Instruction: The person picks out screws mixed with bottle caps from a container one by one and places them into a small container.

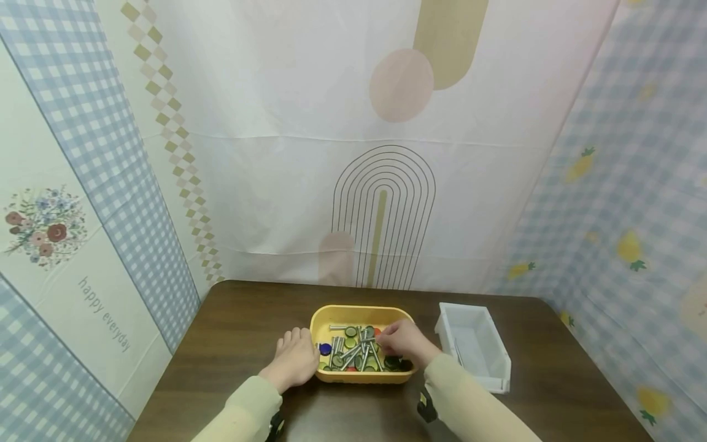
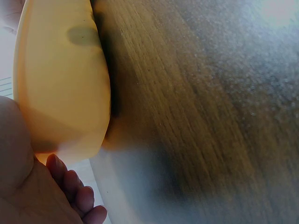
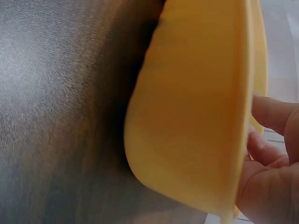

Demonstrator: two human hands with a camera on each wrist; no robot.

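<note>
Gripping the yellow bin (image 1: pixel 364 378) at one end, the left hand (image 1: pixel 296 357) faces the right hand (image 1: pixel 405 341), whose fingers bend (any hold unclear) over bolts (image 1: pixel 338 328) and caps (image 1: pixel 326 349).

Your work surface is a dark brown wood-grain table (image 1: pixel 243 319), its far corners rounded, its face showing a pale sheen in both wrist views and its near edge running out of frame. Directly on it, around mid-width, you have a yellow tray (image 1: pixel 361 379) with rounded corners, seated upright, its long side running across the table and a dark shadow along its base. To the right of that you have a white bin (image 1: pixel 476 350), near the tray but apart from it, upright and set slightly askew.
</note>
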